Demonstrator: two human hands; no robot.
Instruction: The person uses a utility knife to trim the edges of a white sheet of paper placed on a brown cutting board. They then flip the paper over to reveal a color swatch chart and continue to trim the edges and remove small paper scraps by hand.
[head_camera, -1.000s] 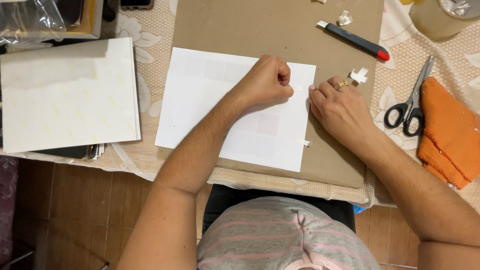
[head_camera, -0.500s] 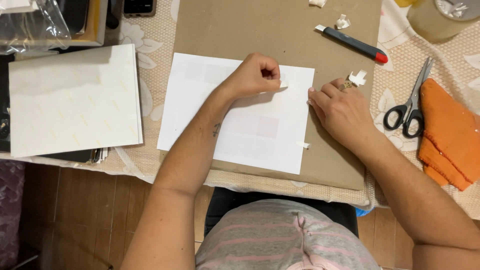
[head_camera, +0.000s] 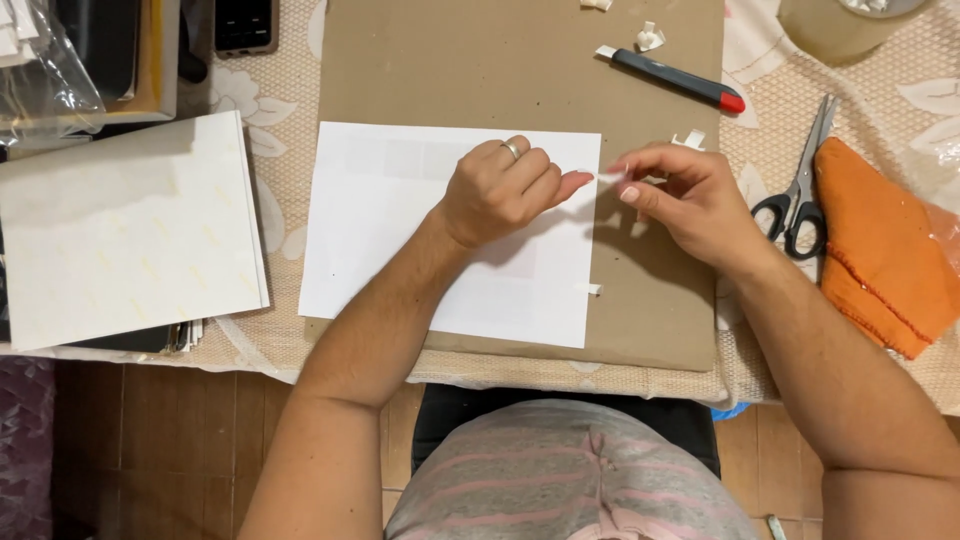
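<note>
A small white tape strip (head_camera: 611, 176) is now pinched between the fingertips of both hands at the right edge of the white paper sheet (head_camera: 400, 230), the left hand (head_camera: 497, 190) and right hand (head_camera: 685, 200) having lifted and drawn together since half a second ago. Beyond the right hand lie a utility knife (head_camera: 680, 80), scissors (head_camera: 800, 190) and an orange cloth (head_camera: 880, 250). A brown cardboard mat (head_camera: 450, 70) underlies the sheet on the lace-covered desk (head_camera: 280, 170).

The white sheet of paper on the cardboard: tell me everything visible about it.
The white sheet of paper is plain, rectangular and lies flat, slightly skewed, on a brown cardboard board. Faint paler rectangles show on it. The left hand rests on its upper right part. A small white tab sticks at its right edge. The right hand hovers just past that edge.
</note>
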